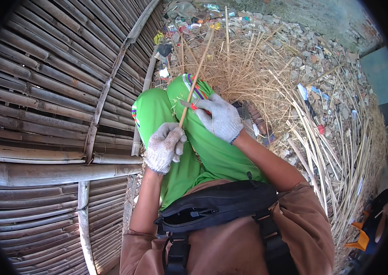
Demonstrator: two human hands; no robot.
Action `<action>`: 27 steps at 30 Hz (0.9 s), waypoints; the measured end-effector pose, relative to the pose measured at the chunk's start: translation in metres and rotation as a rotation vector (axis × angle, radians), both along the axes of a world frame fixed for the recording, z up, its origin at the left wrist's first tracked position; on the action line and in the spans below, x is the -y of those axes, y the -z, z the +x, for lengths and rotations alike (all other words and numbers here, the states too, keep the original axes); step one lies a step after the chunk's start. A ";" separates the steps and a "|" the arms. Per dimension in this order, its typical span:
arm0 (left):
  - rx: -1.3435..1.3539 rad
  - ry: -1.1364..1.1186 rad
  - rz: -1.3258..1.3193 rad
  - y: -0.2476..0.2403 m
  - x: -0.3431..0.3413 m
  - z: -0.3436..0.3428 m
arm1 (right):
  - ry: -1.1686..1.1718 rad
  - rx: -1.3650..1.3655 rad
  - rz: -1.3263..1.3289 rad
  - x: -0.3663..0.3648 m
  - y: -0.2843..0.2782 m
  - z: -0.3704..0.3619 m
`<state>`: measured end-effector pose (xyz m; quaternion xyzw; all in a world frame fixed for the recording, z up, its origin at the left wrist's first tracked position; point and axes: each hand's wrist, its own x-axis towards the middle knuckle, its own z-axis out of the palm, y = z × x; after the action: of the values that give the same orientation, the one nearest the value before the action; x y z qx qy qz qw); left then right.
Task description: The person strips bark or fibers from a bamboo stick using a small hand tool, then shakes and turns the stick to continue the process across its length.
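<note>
My left hand (165, 145), in a pale knitted glove, is closed around the near end of a long thin bamboo strip (199, 68). The strip slants up and away over my green-trousered knees, its far tip above the littered ground. Also gloved, my right hand (220, 118) grips a small knife with a red handle (194, 107). The short blade (186, 104) lies across the strip, a little beyond my left hand. A few pale shavings (178, 101) cling to the trousers beside the blade.
A wall of bamboo slats (42, 91) runs close along my left. Ahead lies a heap of straw-like shavings (244, 73) on rubble. Many pale bamboo strips (322, 156) lie to my right, with an orange object (360, 237) beyond them. A black waist bag (217, 206) rests on my lap.
</note>
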<state>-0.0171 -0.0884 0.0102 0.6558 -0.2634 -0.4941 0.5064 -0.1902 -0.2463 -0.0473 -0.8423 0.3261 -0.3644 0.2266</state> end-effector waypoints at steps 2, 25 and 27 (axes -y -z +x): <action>0.005 -0.002 0.027 -0.006 -0.018 0.000 | -0.015 0.016 -0.012 -0.005 -0.002 0.005; -0.041 -0.108 0.049 -0.037 -0.160 -0.014 | -0.062 -0.050 -0.032 0.003 0.003 0.006; -0.013 -0.084 0.092 -0.040 -0.123 -0.016 | -0.056 -0.049 -0.071 0.005 0.001 0.008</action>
<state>-0.0329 0.0342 0.0503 0.6857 -0.2090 -0.4882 0.4977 -0.1825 -0.2515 -0.0488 -0.8674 0.2947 -0.3482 0.1988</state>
